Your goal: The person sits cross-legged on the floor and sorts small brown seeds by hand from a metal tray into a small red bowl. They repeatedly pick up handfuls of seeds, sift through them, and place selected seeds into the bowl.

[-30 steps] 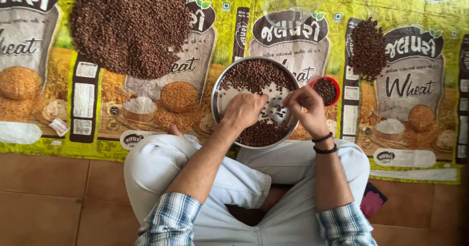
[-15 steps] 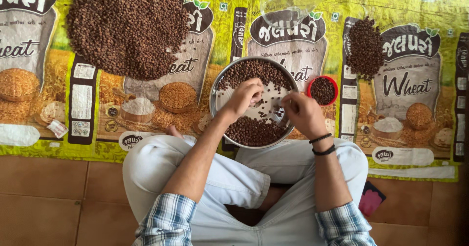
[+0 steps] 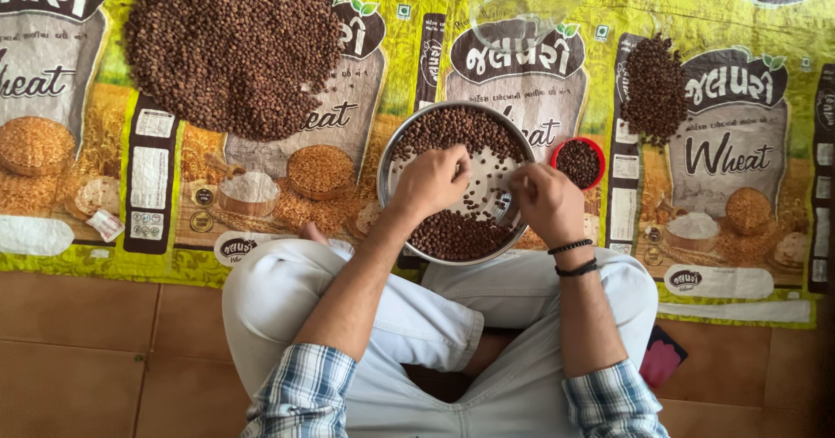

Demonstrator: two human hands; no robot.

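Note:
A round steel plate lies on the mat in front of my crossed legs. It holds brown chickpeas in a far cluster and a near cluster, with a few scattered on the bare metal between. My left hand rests over the plate's middle, fingers curled down onto the scattered chickpeas. My right hand, with two dark bands on its wrist, hovers over the plate's right rim with its fingers bent inward. Whatever lies under either hand's fingertips is hidden.
A small red bowl of chickpeas sits right of the plate. A large chickpea pile lies at the far left, a smaller pile at the far right. A clear glass bowl stands beyond the plate. Printed sacks cover the tiled floor.
My left hand slid away from me toward the plate's middle. My right hand dropped from near the red bowl back onto the plate's right side, and the near cluster is now uncovered.

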